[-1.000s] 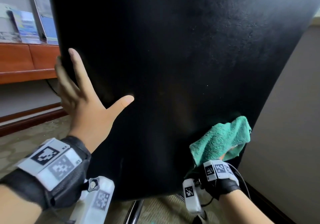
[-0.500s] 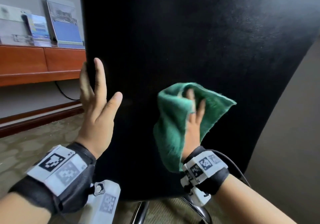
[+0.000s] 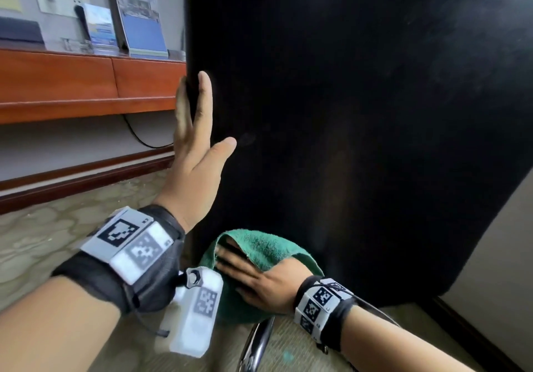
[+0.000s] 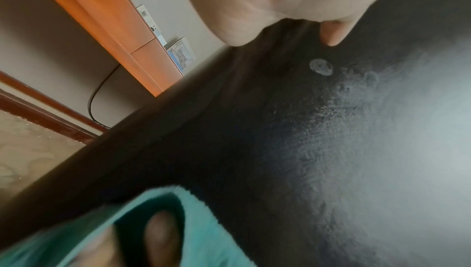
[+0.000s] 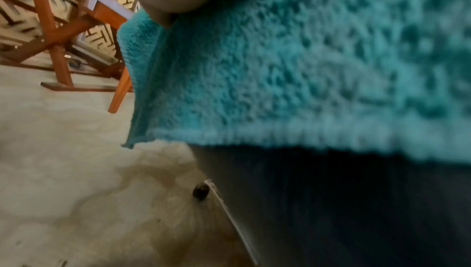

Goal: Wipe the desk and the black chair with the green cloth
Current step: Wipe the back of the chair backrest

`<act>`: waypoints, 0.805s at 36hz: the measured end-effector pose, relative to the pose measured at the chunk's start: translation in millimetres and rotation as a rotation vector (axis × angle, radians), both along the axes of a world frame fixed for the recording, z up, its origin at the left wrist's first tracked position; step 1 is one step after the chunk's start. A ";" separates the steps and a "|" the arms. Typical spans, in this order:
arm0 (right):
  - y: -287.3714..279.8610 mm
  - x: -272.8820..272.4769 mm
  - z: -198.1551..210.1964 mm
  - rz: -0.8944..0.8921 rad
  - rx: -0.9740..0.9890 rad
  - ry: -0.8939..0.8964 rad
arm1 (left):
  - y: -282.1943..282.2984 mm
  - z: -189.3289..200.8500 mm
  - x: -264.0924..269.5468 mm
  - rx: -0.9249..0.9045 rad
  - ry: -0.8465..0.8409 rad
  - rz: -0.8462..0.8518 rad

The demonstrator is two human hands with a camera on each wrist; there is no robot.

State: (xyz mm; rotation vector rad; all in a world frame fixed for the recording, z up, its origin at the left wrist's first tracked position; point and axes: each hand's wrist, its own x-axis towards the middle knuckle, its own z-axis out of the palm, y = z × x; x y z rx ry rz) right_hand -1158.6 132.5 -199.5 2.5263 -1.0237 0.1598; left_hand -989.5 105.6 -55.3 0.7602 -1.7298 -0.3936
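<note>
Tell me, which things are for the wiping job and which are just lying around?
For the job: green cloth, right hand pressing it, black chair, left hand on its edge, desk.
Just lying about: brochures on the desk, black cable, wooden folding stand.

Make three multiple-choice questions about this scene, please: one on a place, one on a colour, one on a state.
1. Where is the green cloth?
A. on the carpet
B. low against the black chair back
C. on a shelf

2. What colour is the desk?
A. white
B. reddish-brown
C. blue

3. How is the left hand?
A. flat, fingers straight, at the chair back's edge
B. clenched in a fist
C. hanging loose

Answers: B, the right hand presses it there; B, its wooden front shows this; A, the head view shows it flat.
</note>
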 end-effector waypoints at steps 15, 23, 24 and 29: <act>17.3 -7.0 -20.4 -0.206 0.803 0.161 | 2.9 -5.1 1.3 -0.010 -0.075 0.062; 29.4 -10.1 -13.2 -0.701 1.175 -0.039 | 11.6 -9.5 -0.7 0.003 -0.108 0.049; 31.4 -11.7 -10.9 -0.712 1.157 -0.026 | 13.0 -10.5 -0.7 -0.001 -0.110 0.050; 43.8 -5.4 12.8 -0.659 1.098 -0.140 | 16.3 -11.1 -0.8 0.005 -0.115 0.038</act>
